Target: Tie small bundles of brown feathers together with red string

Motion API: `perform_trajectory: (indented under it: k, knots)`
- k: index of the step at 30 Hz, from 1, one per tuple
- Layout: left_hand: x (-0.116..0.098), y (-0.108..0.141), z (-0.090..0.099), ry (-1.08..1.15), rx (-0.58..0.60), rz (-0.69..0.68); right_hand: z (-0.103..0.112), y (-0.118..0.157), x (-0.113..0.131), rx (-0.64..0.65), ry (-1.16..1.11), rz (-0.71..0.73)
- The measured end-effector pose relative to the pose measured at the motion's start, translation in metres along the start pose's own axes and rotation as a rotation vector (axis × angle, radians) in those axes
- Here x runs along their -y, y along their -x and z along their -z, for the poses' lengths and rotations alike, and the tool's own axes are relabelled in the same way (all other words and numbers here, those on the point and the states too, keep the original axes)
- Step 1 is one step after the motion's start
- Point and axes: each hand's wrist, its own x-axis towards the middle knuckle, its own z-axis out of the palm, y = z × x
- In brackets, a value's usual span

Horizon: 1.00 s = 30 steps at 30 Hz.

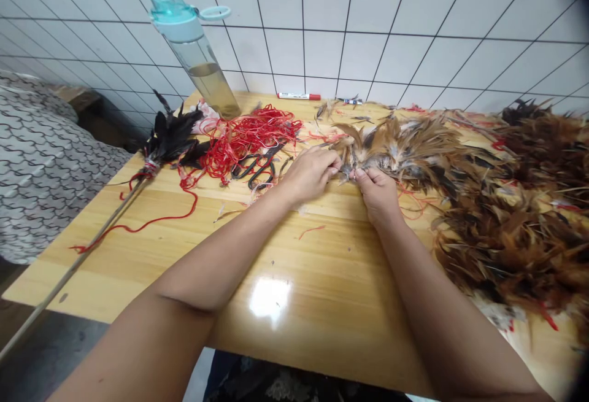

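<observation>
A bunch of brown feathers [414, 144] lies across the back middle of the table, its pale quill end towards my hands. My left hand [315, 172] is closed at the left end of this bunch, fingers pinched on the feathers. Just to its right, my right hand [377, 190] pinches the near edge of the same bunch with thumb and forefinger. The fingertips of both hands are close together. To the left is a tangle of red string [251, 138], with black-handled scissors [262, 172] partly under it.
Black feathers [168, 135] are tied to a long stick [78, 261] at the left. A water bottle [202, 64] stands behind the string. A red marker [299, 96] lies by the tiled wall. Brown feather piles [515, 242] cover the right side of the table [322, 304].
</observation>
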Motion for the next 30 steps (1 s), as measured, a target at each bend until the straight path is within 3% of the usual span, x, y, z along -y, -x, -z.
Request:
perform_trajectory:
  k: [2,12,23,26,30]
  knots:
    - [-0.003,-0.001,0.0,0.007,-0.013,-0.025,-0.002,0.0,-0.002,-0.049,0.022,0.001]
    - [-0.008,-0.002,0.0,-0.031,-0.031,-0.107,-0.002,0.003,0.009,-0.026,0.322,0.133]
    - [-0.009,-0.001,-0.006,-0.011,-0.045,-0.117,-0.003,0.001,0.011,0.137,0.247,0.153]
    - [-0.008,-0.001,-0.002,-0.003,-0.142,-0.063,-0.002,0.001,0.01,0.142,0.237,0.151]
    - [0.008,0.0,0.003,-0.061,-0.352,0.173,0.0,0.001,0.005,0.106,0.159,0.099]
